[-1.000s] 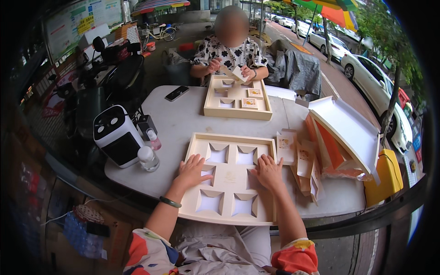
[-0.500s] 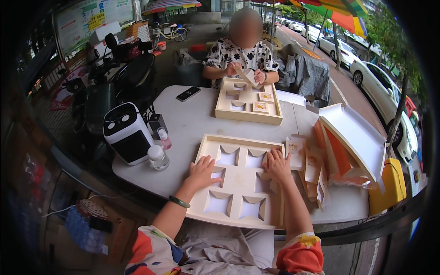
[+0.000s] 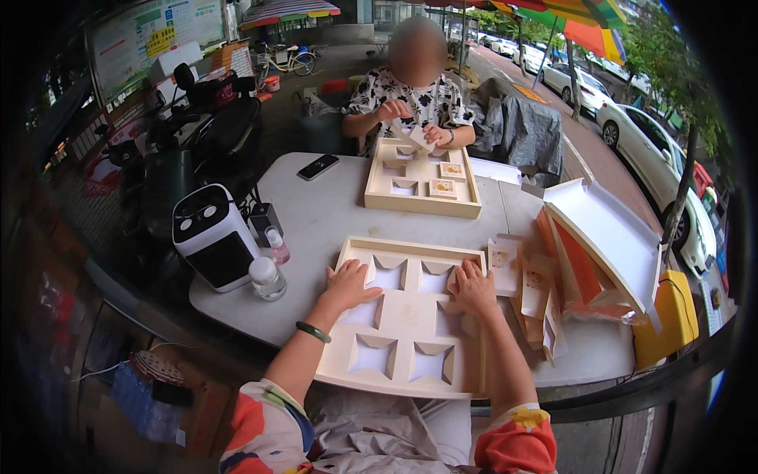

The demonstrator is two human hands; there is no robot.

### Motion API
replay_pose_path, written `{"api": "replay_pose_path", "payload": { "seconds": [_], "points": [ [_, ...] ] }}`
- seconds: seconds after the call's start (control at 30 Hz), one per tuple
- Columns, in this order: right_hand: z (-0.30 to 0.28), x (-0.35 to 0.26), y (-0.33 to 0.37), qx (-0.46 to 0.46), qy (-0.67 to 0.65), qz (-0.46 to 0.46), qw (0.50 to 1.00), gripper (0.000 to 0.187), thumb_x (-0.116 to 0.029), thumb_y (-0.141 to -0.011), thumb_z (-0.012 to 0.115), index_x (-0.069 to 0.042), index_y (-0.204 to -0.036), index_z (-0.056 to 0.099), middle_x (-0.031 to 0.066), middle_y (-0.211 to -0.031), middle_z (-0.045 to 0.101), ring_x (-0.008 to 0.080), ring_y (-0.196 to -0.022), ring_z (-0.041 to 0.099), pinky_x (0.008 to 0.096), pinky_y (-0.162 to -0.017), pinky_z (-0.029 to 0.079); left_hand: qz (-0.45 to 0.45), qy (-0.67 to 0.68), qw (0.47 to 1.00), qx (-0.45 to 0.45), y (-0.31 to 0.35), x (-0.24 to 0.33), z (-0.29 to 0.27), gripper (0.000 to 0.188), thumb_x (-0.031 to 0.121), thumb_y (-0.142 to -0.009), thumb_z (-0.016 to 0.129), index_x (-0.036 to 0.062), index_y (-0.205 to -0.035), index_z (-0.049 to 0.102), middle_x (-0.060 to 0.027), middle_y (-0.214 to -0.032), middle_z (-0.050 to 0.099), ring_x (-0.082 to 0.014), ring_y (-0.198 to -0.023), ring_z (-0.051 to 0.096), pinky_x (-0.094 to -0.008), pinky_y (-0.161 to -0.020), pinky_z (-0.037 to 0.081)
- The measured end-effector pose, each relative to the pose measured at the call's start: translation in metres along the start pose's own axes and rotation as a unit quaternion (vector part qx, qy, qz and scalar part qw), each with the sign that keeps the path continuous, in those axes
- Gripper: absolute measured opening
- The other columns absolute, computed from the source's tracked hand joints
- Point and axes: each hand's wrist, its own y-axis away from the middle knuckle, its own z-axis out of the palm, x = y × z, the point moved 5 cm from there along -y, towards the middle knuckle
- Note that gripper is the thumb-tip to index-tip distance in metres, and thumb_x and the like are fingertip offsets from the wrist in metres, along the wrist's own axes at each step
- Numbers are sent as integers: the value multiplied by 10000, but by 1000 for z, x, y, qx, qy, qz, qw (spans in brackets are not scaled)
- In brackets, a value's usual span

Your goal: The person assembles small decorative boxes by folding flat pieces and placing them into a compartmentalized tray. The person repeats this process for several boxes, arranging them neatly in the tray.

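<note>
In front of me lies a cream box tray [image 3: 405, 317] with several square cutouts, folded flaps round them and pale white showing below. My left hand [image 3: 350, 286] rests on its left side near the far corner, fingers spread and thumb beside a cutout. Over the upper right part of the tray lies my right hand [image 3: 474, 290], fingers stretched and pressing on the panel. Neither hand grips anything. Across the table, a person's hands handle a small pale carton [image 3: 417, 137] above a second cream tray [image 3: 422, 201], where two small printed boxes [image 3: 442, 187] sit in cutouts.
To the right lie several folded printed cartons [image 3: 505, 265] and a large open white-and-orange box [image 3: 604, 221]. On the left stand a white-and-black appliance [image 3: 217, 237], a clear jar [image 3: 268, 278] and a pink spray bottle [image 3: 277, 245]. A phone [image 3: 318, 166] lies farther back.
My left hand has slid a little farther up the tray's left side, fingers closer to the far cutout. My right hand stays nearly in place. The other person's left-side hand has lifted off their carton.
</note>
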Motion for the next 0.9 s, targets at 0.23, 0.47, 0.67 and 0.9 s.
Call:
{"api": "replay_pose_path", "payload": {
  "seconds": [0.23,0.47,0.67,0.9],
  "points": [
    [5,2,3,49,19,-8,999,520,-392,-890,561,-62,-1284,482,129,-1376,444,233,-1310,387,555,-977,322,-7,-6,999,36,-4,-1,9,792,613,-812,595,102,-1393,426,-105,-1440,361,-270,-1383,275,-586,-993,326],
    [5,-2,3,26,38,2,999,543,-400,-907,537,-61,-1324,457,151,-1425,408,259,-1337,365,572,-1009,306,-19,-18,1000,-4,1,1,6,846,642,-826,553,89,-1442,377,-128,-1514,266,-266,-1419,209,-552,-1046,283],
    [6,1,2,37,42,2,998,542,-381,-897,533,-57,-1325,458,139,-1383,432,238,-1317,378,537,-967,337,-16,-18,1000,3,-2,0,7,855,652,-813,563,101,-1441,380,-123,-1498,288,-253,-1414,223,-559,-1036,287],
    [10,1,0,36,20,7,999,495,-359,-879,549,-81,-1284,489,151,-1418,425,263,-1304,418,576,-976,346,-10,-28,999,40,-1,-4,11,832,644,-787,599,116,-1403,418,-117,-1435,358,-275,-1382,279,-606,-990,329]
  ]
}}
